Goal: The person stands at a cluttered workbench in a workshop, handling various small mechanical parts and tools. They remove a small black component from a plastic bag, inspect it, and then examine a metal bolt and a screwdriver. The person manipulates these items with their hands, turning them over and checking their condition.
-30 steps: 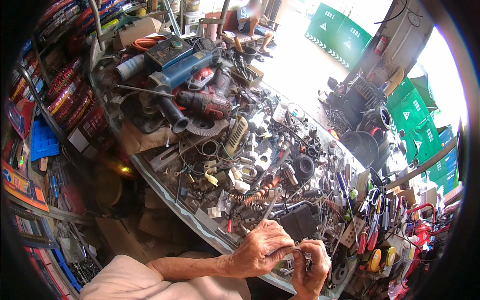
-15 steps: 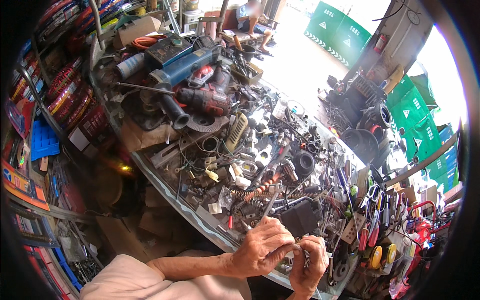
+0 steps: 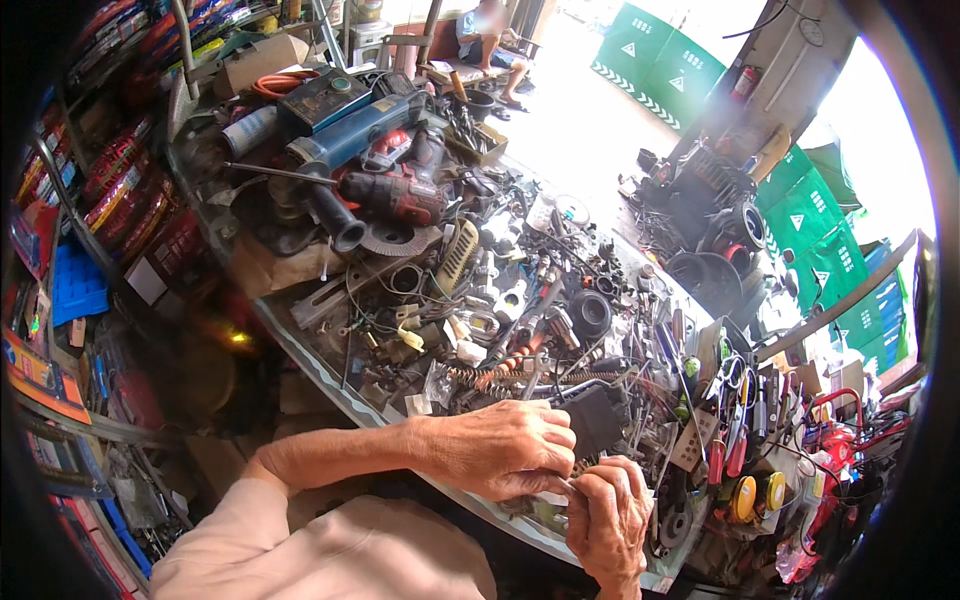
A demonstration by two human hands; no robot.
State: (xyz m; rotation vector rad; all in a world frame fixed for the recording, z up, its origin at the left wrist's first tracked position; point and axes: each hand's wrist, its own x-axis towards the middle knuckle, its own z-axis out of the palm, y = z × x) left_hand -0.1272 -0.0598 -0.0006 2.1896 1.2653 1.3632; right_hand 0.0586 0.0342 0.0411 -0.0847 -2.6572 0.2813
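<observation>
Fingertips of the left hand (image 3: pixel 500 450) and right hand (image 3: pixel 612 515) are meeting over a small piece (image 3: pixel 563 491), too covered to identify; both hands appear to be pinching it between thumb and finger, above the near side of the workbench (image 3: pixel 345 392). With so little surface showing, the piece could be slipping free if either pinch is loosening, or springing away if the hands are pulling unevenly. Anything dropping there would probably be vanishing among the loose hardware (image 3: pixel 512 300) or tumbling past the edge. A dark rectangular box (image 3: pixel 592 420) is lying just beyond the knuckles, crowding the space ahead, and a coil spring (image 3: pixel 478 379) is stretching through the clutter to its left. On the right, red-handled screwdrivers (image 3: pixel 737 458) and scissors (image 3: pixel 742 390) are standing tightly packed. Farther off, a cordless drill (image 3: pixel 405 197) and a blue angle grinder (image 3: pixel 355 132) are resting in a heap, well apart from the hands.
</observation>
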